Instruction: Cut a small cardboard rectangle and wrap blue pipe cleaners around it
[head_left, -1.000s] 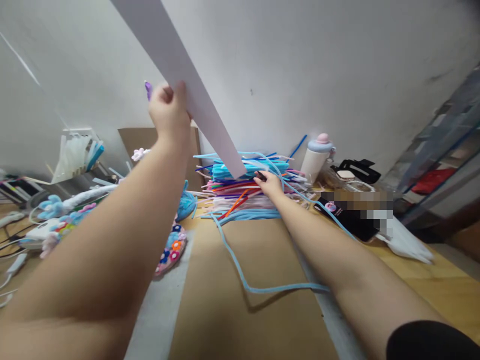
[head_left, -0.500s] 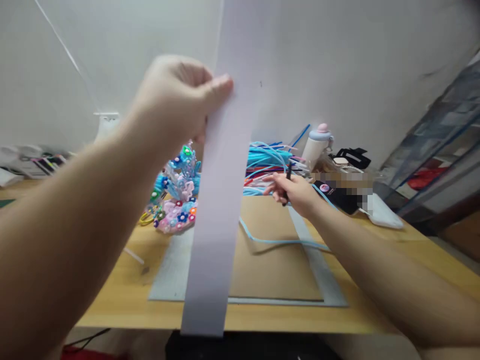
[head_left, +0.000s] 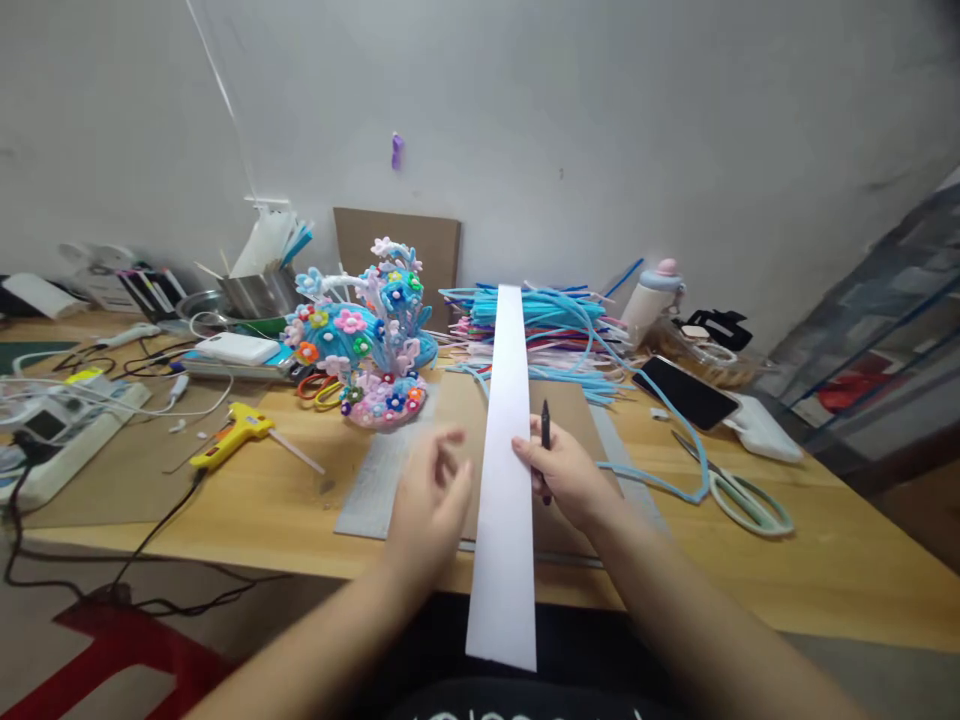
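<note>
A long white strip of paper (head_left: 502, 480) stretches away from me over the work surface. My right hand (head_left: 566, 465) pinches its right edge between thumb and fingers and also holds a black pen (head_left: 546, 435) upright. To the left of the strip, my left hand (head_left: 431, 500) holds nothing, its fingers loosely curled and apart. A gap separates it from the paper. Beneath both hands lies a brown board (head_left: 574, 405) on a grey mat (head_left: 367, 500). Beyond the strip is a heap of pipe cleaners (head_left: 570, 320), mostly blue, with some white and red.
A pipe-cleaner flower ornament (head_left: 360, 330) stands left of the mat. Further left are a yellow glue gun (head_left: 236, 435) and a power strip (head_left: 82, 440) with cables. To the right lie scissors (head_left: 750, 500), a phone (head_left: 686, 392) and a bent blue pipe cleaner (head_left: 660, 480). A bottle (head_left: 652, 295) stands behind.
The strip has come down from in front of my face. My left hand has let go of it and lowered, while my right hand has taken hold of it, keeping the pen.
</note>
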